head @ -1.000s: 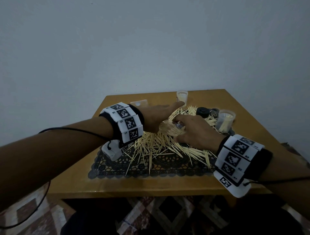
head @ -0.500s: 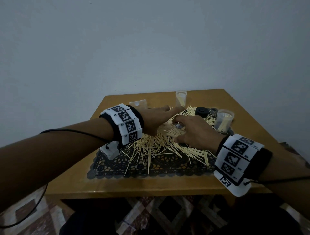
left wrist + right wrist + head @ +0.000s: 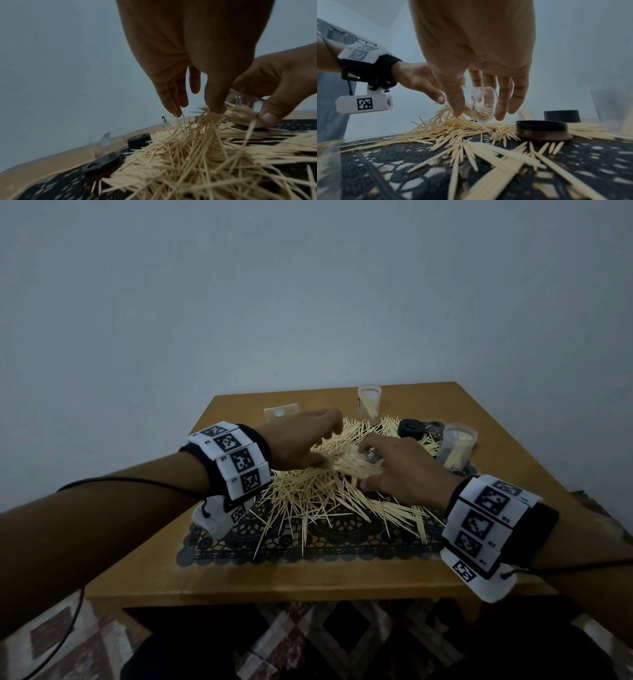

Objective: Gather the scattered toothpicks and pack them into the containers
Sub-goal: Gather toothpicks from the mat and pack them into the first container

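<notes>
Pale toothpicks (image 3: 308, 494) lie in a thick heap on a black lace mat (image 3: 342, 542). My right hand (image 3: 368, 463) grips a small clear container (image 3: 481, 102) tipped on its side, its mouth low against the heap, some toothpicks inside. My left hand (image 3: 329, 440) is just left of that mouth, fingers nearly straight. In the left wrist view its thumb (image 3: 216, 106) presses on a bunch of toothpicks (image 3: 197, 155) at the container (image 3: 248, 104). The right thumb (image 3: 457, 111) rests on the toothpicks (image 3: 453, 129).
Two upright clear containers with toothpicks stand at the back (image 3: 369, 402) and back right (image 3: 457, 450). Black lids (image 3: 541, 129) (image 3: 561, 114) lie right of my hands. A small clear piece (image 3: 281, 411) sits back left. The wooden table (image 3: 274, 577) ends close in front.
My left hand has drawn back from its far reach and dropped its fingers onto the heap beside the container. The right hand has lowered the tipped container slightly into the toothpicks.
</notes>
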